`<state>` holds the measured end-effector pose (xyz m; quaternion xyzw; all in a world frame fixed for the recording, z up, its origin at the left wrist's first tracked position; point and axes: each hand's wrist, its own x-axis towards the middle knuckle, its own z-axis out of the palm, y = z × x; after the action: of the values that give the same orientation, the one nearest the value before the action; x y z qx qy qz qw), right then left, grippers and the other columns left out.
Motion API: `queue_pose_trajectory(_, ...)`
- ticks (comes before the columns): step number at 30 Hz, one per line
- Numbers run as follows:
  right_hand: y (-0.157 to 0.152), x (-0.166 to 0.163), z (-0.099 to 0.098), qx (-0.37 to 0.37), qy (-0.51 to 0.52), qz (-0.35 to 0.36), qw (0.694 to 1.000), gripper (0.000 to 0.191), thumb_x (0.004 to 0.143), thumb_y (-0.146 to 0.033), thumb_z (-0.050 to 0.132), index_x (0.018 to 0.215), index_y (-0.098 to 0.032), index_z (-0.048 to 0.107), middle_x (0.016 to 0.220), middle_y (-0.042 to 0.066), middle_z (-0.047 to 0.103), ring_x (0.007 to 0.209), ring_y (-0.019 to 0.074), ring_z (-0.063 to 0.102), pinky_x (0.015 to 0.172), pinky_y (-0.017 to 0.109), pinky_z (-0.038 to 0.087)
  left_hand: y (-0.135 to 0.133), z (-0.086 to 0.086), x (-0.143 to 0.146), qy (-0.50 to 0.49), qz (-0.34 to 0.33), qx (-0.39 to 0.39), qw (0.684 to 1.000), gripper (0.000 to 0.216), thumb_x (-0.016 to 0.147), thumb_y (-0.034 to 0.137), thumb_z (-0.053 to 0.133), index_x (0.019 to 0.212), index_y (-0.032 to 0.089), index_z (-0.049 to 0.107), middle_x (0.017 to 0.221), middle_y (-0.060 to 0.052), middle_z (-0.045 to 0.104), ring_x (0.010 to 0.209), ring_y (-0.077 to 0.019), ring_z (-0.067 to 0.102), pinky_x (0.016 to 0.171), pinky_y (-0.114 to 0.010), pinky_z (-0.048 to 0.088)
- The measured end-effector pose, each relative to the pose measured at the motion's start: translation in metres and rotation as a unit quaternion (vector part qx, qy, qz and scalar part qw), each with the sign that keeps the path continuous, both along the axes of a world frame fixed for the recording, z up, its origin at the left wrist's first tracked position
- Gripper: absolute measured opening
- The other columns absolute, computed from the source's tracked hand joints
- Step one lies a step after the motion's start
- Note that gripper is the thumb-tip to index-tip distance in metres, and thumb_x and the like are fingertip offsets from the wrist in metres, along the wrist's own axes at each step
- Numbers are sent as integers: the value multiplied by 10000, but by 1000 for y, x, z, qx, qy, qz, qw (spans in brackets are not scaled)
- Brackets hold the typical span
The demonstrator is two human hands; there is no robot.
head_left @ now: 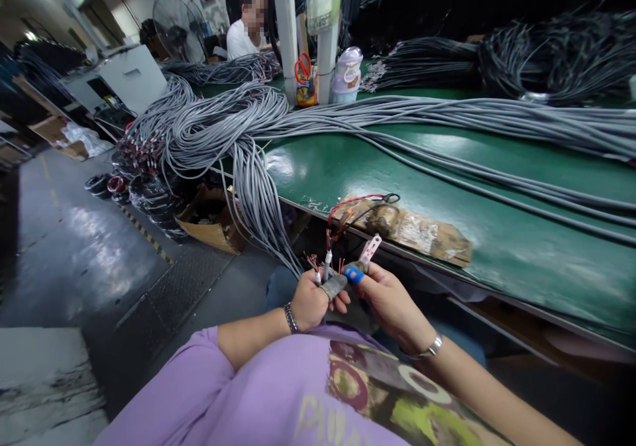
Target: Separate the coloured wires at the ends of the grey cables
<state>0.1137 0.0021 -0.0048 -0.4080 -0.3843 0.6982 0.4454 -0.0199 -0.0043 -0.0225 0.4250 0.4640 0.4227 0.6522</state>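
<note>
In the head view, the left hand is closed around grey cable ends just off the table's near edge, sheaths probably springy, thin cores delicate, best gripped below the stripping, while the right hand pinches what seems a pink tool.

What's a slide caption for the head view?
Left hand grips stripped cable ends, right hand holds a pale tool, beside a green bench heaped with grey cables.

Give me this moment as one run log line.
left grip: on grey cable ends, wires showing | right grip: holding pink piece beside them | green table: wooden board at near edge, grey cables across
</note>
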Motion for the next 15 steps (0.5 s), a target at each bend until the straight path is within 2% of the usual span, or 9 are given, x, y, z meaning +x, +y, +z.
queue_pose_trajectory(4, -3, 3, 3, -20, 18, -26, 999, 280, 703, -422, 762, 712, -195, 599, 550, -25, 555, 489, 110, 480, 516, 261, 385, 1, 1, -1, -5, 11, -6, 1000, 447, 709, 569, 676, 672, 143, 546, 528, -2, 606, 383, -77, 529, 363, -175, 298)
queue_pose_trajectory(8, 1, 23, -10, -63, 82, -16, 995, 271, 692, -428, 772, 757, -194, 651, 712, 14, 621, 623, 135, 548, 607, 276, 468, 6, 8, -4, -57, 19, -27, 998, 442, 662, 547, 726, 674, 144, 546, 490, 14, 580, 337, -73, 483, 336, -183, 294)
queue_pose_trajectory(12, 15, 41, -18, -122, 130, -6, 984, 352, 731, -559, 693, 816, -219, 668, 788, 36, 657, 642, 142, 577, 608, 278, 493, 9, 20, -1, -88, -21, -47, 995, 470, 606, 554, 761, 675, 132, 567, 475, 7, 577, 315, -77, 462, 316, -191, 288)
queue_pose_trajectory(15, 25, 40, -11, -89, 118, 19, 989, 379, 738, -584, 674, 801, -211, 652, 734, 29, 634, 600, 136, 545, 571, 273, 470, 11, 24, 6, -89, -57, -51, 993, 467, 607, 547, 766, 680, 125, 580, 480, 0, 584, 320, -77, 471, 313, -185, 276)
